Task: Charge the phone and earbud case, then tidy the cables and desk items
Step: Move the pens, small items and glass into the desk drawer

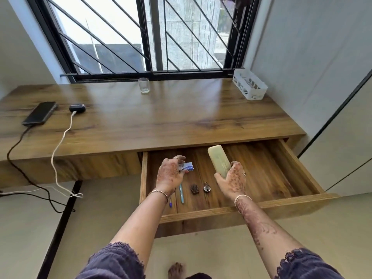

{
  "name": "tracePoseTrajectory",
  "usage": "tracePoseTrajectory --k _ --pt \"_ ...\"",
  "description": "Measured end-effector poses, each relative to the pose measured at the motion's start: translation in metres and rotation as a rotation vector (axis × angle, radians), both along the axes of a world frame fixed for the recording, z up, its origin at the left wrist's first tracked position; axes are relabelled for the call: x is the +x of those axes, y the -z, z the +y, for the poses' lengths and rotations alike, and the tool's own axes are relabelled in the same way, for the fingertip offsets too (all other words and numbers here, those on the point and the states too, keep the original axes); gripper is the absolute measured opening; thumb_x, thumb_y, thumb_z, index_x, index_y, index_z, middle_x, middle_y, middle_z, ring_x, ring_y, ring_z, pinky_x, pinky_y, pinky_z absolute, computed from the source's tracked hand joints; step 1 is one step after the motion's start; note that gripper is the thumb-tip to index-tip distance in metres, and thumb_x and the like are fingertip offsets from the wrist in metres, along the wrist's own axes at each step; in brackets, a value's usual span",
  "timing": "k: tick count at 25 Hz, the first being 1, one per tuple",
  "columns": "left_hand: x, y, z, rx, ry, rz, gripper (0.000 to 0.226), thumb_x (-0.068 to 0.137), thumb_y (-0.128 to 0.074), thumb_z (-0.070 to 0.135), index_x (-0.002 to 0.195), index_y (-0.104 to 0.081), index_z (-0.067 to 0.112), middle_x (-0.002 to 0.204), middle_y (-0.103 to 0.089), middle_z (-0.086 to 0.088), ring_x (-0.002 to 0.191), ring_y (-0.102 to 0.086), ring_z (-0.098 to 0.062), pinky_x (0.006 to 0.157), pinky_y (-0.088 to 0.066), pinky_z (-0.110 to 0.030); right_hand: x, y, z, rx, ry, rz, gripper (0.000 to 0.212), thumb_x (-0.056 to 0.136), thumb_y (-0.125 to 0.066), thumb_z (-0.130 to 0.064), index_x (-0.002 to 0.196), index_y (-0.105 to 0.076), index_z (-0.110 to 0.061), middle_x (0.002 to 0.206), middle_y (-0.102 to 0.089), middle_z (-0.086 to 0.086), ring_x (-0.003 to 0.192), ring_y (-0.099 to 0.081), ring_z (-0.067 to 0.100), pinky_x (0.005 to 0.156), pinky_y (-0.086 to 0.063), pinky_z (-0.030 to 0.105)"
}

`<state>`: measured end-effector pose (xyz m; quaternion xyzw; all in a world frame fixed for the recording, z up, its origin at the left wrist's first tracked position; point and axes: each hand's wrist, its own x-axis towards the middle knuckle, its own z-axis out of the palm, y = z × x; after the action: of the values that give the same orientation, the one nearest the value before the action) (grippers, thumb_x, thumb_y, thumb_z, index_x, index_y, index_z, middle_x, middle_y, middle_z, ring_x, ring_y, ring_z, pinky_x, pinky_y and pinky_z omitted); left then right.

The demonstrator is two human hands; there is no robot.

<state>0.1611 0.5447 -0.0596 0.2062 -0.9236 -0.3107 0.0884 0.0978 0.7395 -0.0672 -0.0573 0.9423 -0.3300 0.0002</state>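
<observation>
A: Where does the wide-angle head camera sit?
B: On the person's head, high above the desk [181, 117], facing forward and down toward the window [149, 37].
A: How near?
B: Close. The open drawer [261, 174] lies just below it, with the floor [26, 228] along the bottom edge.

Black phone [39, 113], white cable [60, 143], pale green case [219, 161], blue card [187, 166], wood-grain drawer [261, 170].

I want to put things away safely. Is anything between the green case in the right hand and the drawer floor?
Nothing visible. The green case, held by the right hand, is over bare drawer wood. The pen, dark figurine and small round metal piece lie nearer the front.
</observation>
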Motion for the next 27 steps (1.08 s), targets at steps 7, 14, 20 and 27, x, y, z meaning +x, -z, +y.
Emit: tracePoseTrajectory --k 7,14,20,27 --pt "-0.021 0.023 0.002 -0.022 0.014 -0.088 0.048 0.083 -0.07 0.027 0.128 -0.054 0.032 0.12 -0.062 0.001 0.116 -0.052 -0.018 0.103 -0.042 -0.035 -0.015 0.027 -0.007 0.195 0.058 -0.22 0.072 0.082 -0.062 -0.043 0.134 -0.025 -0.01 0.139 -0.029 0.01 0.132 -0.031 0.029 0.106 -0.026 0.044" --pt "-0.052 0.05 0.003 -0.039 0.063 -0.216 0.04 0.084 -0.068 0.031 0.123 -0.059 0.031 0.122 -0.065 0.002 0.117 -0.055 -0.022 0.104 -0.041 -0.043 -0.032 0.049 -0.016 0.224 0.099 -0.393 0.092 0.09 -0.056 -0.043 0.148 -0.001 0.001 0.157 -0.008 0.018 0.145 -0.011 0.033 0.116 -0.016 0.046" --pt "-0.065 0.067 0.01 -0.078 0.098 -0.256 0.038 0.087 -0.062 0.032 0.124 -0.058 0.024 0.125 -0.063 -0.001 0.119 -0.055 -0.025 0.099 -0.041 -0.037 -0.039 0.058 -0.019 0.247 0.095 -0.455 0.094 0.091 -0.054 -0.045 0.149 0.004 0.001 0.159 0.0 0.019 0.147 -0.004 0.033 0.117 -0.01 0.047" --pt "-0.063 0.068 0.014 -0.15 0.12 -0.287 0.038 0.089 -0.058 0.032 0.125 -0.054 0.021 0.134 -0.054 -0.003 0.126 -0.048 -0.027 0.105 -0.035 -0.043 -0.039 0.062 -0.019 0.25 0.086 -0.435 0.096 0.09 -0.053 -0.048 0.15 0.004 0.0 0.159 -0.002 0.018 0.147 -0.004 0.032 0.118 -0.008 0.046"
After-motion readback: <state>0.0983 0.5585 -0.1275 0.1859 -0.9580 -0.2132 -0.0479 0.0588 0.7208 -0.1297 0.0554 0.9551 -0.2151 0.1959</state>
